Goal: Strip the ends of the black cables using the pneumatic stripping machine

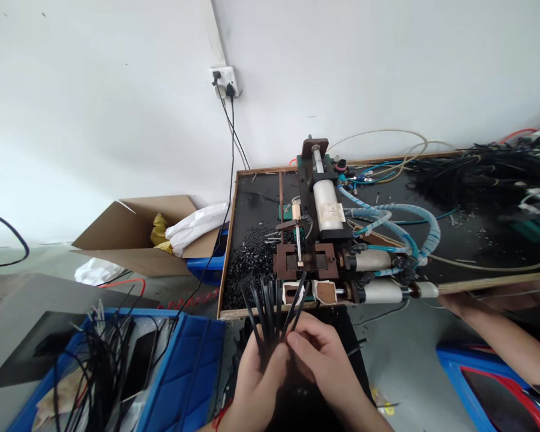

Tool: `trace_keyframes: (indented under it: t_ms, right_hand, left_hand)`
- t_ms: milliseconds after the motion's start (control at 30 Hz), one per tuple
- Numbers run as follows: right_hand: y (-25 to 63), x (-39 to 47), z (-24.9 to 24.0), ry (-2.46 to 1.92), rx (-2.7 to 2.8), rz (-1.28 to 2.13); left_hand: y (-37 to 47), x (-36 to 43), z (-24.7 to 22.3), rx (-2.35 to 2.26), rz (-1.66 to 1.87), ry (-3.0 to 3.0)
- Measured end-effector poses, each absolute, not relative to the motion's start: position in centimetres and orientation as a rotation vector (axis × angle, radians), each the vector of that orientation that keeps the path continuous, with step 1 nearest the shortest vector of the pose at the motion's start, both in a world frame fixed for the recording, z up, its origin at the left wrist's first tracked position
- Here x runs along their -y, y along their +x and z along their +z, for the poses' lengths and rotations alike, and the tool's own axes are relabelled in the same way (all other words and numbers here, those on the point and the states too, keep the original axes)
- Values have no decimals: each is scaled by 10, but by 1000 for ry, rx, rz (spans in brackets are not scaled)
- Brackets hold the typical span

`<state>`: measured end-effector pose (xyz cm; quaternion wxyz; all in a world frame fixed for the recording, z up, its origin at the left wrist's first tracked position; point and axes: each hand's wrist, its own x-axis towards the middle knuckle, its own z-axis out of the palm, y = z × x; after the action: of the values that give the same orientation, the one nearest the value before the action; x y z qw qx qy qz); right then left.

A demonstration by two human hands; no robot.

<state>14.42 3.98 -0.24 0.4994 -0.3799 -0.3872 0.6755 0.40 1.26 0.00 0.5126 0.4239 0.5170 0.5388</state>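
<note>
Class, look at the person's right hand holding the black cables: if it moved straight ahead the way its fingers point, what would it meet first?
Probably the left hand, which the right hand already touches at the black cables; depth beyond is unclear.

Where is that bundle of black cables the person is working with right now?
In the head view, the bundle of black cables is low and centre, fanned up between the left hand and right hand, in front of the pneumatic wire-stripping machine at the workbench edge.
</note>
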Motion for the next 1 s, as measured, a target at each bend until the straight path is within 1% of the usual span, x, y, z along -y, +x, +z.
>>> trace_keyframes:
  t_ms: [167, 267, 433, 567, 1000]
  right_hand:
    - [134, -40, -10, -772, 541, 1912]
    - [132, -41, -9, -639, 417, 1955]
    - [135, -42, -12, -439, 220, 1995]
    - [139, -42, -12, -397, 176, 2009]
    - [144, -53, -19, -365, 121, 2090]
  left_hand:
    - [1, -18, -2, -1414, 1405, 1209]
    - [1, -20, 2, -1469, 1456, 1213]
    - [6, -19, 10, -1340, 1421, 1017]
    - [10, -20, 11, -1294, 1446, 914]
    - [13, -24, 5, -1297, 1451, 896]
